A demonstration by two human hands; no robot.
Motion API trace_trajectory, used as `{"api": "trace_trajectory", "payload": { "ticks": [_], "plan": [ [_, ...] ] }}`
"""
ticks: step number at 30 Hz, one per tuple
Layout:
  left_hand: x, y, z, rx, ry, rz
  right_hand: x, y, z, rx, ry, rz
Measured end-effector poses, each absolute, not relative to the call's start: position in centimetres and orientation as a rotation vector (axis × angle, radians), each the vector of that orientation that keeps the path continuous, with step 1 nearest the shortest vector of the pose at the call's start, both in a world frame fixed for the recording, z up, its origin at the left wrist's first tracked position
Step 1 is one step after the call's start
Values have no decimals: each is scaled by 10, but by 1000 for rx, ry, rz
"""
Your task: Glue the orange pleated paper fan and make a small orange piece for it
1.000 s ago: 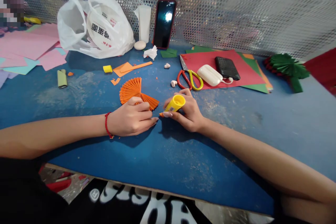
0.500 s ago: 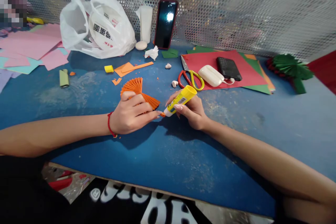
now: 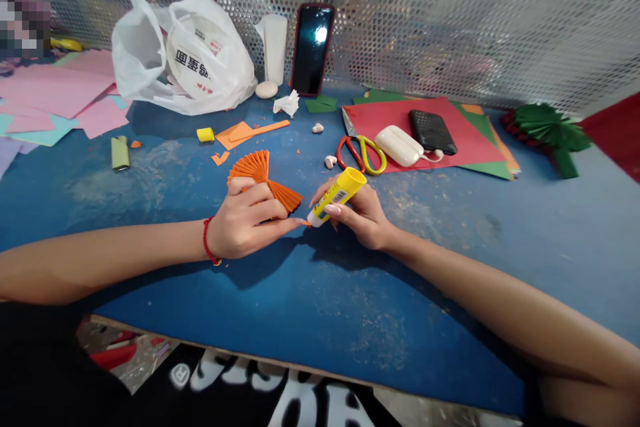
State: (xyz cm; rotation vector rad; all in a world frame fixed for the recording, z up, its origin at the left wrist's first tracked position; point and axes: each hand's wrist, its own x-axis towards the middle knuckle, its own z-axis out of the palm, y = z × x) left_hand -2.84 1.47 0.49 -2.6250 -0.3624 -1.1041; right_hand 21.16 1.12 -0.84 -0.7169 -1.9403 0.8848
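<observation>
Holding orange paper fan (image 3: pixel 251 165) in curled left hand (image 3: pixel 249 219); gripping glue stick (image 3: pixel 337 197), just right, in half-closed right hand (image 3: pixel 369 217).

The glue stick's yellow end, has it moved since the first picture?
Yes: the glue stick has tilted, its yellow end further up and right in view, nearer the scissors.

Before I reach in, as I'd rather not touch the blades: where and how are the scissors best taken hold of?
Probably by the handle loops of the scissors, reaching down from the near side, above the right hand. The loops lie nearest, while the blades point away; the white rounded device close by on the right leaves less room there.
</observation>
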Motion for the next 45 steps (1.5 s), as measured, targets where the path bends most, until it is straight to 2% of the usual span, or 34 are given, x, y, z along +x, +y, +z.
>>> {"api": "trace_trajectory", "payload": {
  "ticks": [5, 12, 20, 38, 45],
  "plan": [
    [-31, 16, 1, -2649, -385, -1168, 212, 11, -10, -744, -1957, 785],
    [-30, 23, -3, -2744, -587, -1274, 210, 6, -25, -783, -1845, 344],
    [-31, 26, 2, -2838, -741, -1317, 203, 0, -22, -762, -1961, 125],
    [-30, 25, 3, -2847, -677, -1302, 200, -1, -20, -786, -1844, 196],
    [-40, 22, 9, -2909, -743, -963, 201, -1, -19, -889, -1808, 152]
  ]
}}
